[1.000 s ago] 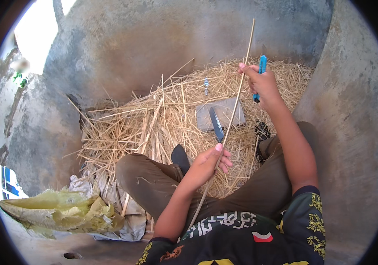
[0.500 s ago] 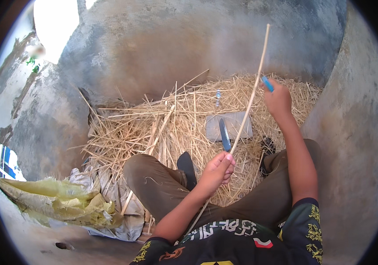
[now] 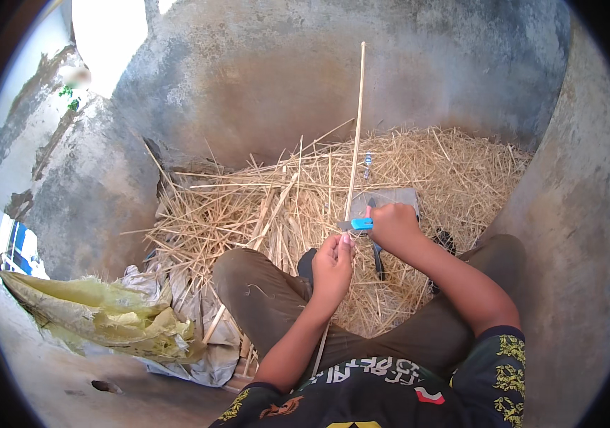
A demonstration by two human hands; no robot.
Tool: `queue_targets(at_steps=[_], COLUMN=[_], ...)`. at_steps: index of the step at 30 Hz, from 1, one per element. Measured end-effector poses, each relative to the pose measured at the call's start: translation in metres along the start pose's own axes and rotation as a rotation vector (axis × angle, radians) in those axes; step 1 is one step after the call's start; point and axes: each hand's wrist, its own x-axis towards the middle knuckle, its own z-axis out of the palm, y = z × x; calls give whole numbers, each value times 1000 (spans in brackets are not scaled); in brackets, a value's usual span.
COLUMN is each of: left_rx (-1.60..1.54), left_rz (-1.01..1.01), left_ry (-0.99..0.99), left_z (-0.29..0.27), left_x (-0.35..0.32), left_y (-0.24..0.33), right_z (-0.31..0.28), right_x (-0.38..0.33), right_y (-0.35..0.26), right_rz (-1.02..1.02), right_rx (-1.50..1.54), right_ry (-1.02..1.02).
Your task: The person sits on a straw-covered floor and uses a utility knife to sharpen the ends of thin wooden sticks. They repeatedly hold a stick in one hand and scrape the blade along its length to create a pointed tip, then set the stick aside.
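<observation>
I sit cross-legged on a bed of straw (image 3: pixel 283 200). My left hand (image 3: pixel 333 267) pinches a long thin stick (image 3: pixel 356 135) that stands nearly upright and reaches up past the straw toward the concrete wall. My right hand (image 3: pixel 393 225) grips a small knife with a blue handle (image 3: pixel 356 224); its blade lies against the stick just above my left fingers. The two hands are close together in front of my knees.
A flat grey stone (image 3: pixel 390 197) lies in the straw behind my right hand, a dark tool (image 3: pixel 377 258) just under it. A small bottle-like object (image 3: pixel 368 162) rests farther back. Crumpled yellow and white sacks (image 3: pixel 105 321) lie at the left. Curved concrete walls (image 3: pixel 576 235) surround me.
My right hand has come down from high on the stick to just above my left hand, bringing the blue knife with it. The stick now stands more upright.
</observation>
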Motion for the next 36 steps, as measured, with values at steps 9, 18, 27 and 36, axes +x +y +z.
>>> queue_targets(at_steps=[9,18,27,36], left_rx=[390,531,803,954], left_rz=[105,187,314,412], left_ry=[16,-33,28,117], left_z=[9,21,12,7], left_x=[-15,-35,-18,-18], left_y=[6,4,19,18], right_z=[7,-31,-23,3], right_x=[13,47,5,12], right_y=[17,63,13,5], right_rz=[27,390,100,12], right_rx=[-53,-163,-134,-62], right_ry=[63,-49,-148,12])
